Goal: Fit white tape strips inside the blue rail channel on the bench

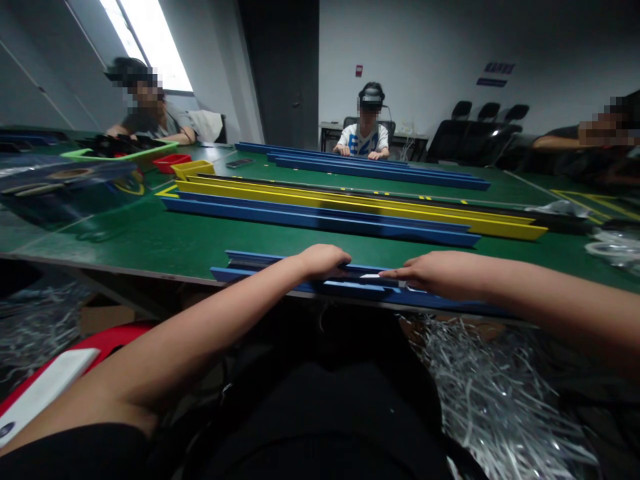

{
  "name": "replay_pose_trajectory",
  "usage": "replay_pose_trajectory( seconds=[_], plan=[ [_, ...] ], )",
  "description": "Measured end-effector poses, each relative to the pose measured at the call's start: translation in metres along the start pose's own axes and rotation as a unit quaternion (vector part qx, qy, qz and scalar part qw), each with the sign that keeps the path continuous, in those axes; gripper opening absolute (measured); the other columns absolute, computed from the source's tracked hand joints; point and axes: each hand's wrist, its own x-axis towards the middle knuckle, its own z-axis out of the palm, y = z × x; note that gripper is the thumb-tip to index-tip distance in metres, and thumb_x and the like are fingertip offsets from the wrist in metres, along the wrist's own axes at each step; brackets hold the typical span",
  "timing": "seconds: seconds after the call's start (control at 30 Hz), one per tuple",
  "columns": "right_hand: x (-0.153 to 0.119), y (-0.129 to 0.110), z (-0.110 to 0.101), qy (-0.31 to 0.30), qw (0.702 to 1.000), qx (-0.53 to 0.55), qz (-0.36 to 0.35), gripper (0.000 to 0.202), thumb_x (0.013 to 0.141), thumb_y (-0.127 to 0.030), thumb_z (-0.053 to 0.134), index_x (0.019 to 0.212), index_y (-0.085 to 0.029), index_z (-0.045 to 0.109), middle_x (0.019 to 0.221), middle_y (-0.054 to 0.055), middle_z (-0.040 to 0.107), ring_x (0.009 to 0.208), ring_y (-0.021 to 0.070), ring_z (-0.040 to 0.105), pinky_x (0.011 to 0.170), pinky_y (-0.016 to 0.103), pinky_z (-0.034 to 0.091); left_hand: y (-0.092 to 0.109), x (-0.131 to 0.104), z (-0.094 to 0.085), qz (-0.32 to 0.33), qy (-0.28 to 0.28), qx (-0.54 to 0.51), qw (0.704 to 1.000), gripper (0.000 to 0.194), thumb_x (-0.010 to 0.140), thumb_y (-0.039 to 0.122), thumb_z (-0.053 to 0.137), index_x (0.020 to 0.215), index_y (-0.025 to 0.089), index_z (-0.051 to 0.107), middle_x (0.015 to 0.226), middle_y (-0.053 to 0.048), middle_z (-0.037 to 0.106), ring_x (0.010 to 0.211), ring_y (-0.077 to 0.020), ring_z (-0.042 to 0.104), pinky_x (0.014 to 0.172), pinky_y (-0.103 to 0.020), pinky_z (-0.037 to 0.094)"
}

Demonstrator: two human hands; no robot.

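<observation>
A long blue channel (250, 269) lies along the near edge of the table, right in front of my body. My left hand (324, 261) is closed over its middle, fingertips down inside and partly hidden. To the right, my right hand (433, 273) rests over the same channel with its index finger stretched leftward and the other fingers curled. At that fingertip is a small white strip (370, 276), which lies in the channel between my hands. Something pale and shiny shows under the right fingers, too small to name.
Beyond lie another blue channel (320, 220), a yellow channel (520, 229) and more blue channels (380, 167). At left are a yellow bin (194, 169), a red bin (171, 163) and a green tray (75, 155). Clear plastic scraps (490, 387) fill the floor. Several people sit around the table.
</observation>
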Motion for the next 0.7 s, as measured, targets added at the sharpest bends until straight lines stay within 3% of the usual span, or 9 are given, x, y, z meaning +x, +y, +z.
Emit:
replay_pose_trajectory(
  seconds=[0.13, 0.4, 0.53, 0.7],
  plan=[
    [-0.003, 0.0, 0.001, 0.01, 0.999, -0.029, -0.037, 0.059, 0.092, -0.021, 0.043, 0.149, -0.037, 0.04, 0.109, 0.006, 0.069, 0.08, 0.0171, 0.063, 0.064, 0.026, 0.043, -0.014, -0.016, -0.002, 0.002, -0.004, -0.003, 1.0, 0.024, 0.084, 0.046, 0.056, 0.086, 0.023, 0.065, 0.084, -0.005, 0.069, 0.074, -0.0197, 0.061, 0.059, -0.028, 0.031],
    [0.021, -0.019, 0.003, 0.044, 0.993, -0.093, -0.056, 0.068, 0.087, -0.018, 0.043, 0.153, -0.033, 0.032, 0.098, 0.006, 0.071, 0.075, 0.0176, 0.061, 0.059, 0.028, 0.034, -0.094, -0.104, -0.012, -0.093, -0.023, -0.054, 0.994, 0.029, 0.082, 0.048, 0.056, 0.074, 0.02, 0.06, 0.069, 0.001, 0.059, 0.061, -0.0129, 0.048, 0.057, -0.024, 0.029],
    [0.036, -0.022, 0.007, 0.044, 0.991, -0.121, -0.042, 0.068, 0.088, -0.023, 0.043, 0.154, -0.032, 0.028, 0.083, 0.004, 0.069, 0.064, 0.0167, 0.057, 0.054, 0.028, 0.026, -0.103, -0.113, -0.01, -0.116, -0.017, -0.068, 0.991, 0.031, 0.078, 0.05, 0.058, 0.071, 0.02, 0.059, 0.063, 0.002, 0.053, 0.058, -0.0125, 0.043, 0.054, -0.026, 0.025],
    [0.033, -0.011, 0.015, 0.073, 0.984, -0.15, -0.059, 0.07, 0.087, -0.014, 0.04, 0.153, -0.036, 0.029, 0.083, 0.002, 0.066, 0.055, 0.0123, 0.049, 0.052, 0.029, 0.021, -0.101, -0.11, -0.008, -0.132, -0.009, -0.065, 0.989, 0.029, 0.076, 0.05, 0.06, 0.071, 0.021, 0.059, 0.061, 0.002, 0.051, 0.056, -0.013, 0.043, 0.052, -0.028, 0.022]
  ],
)
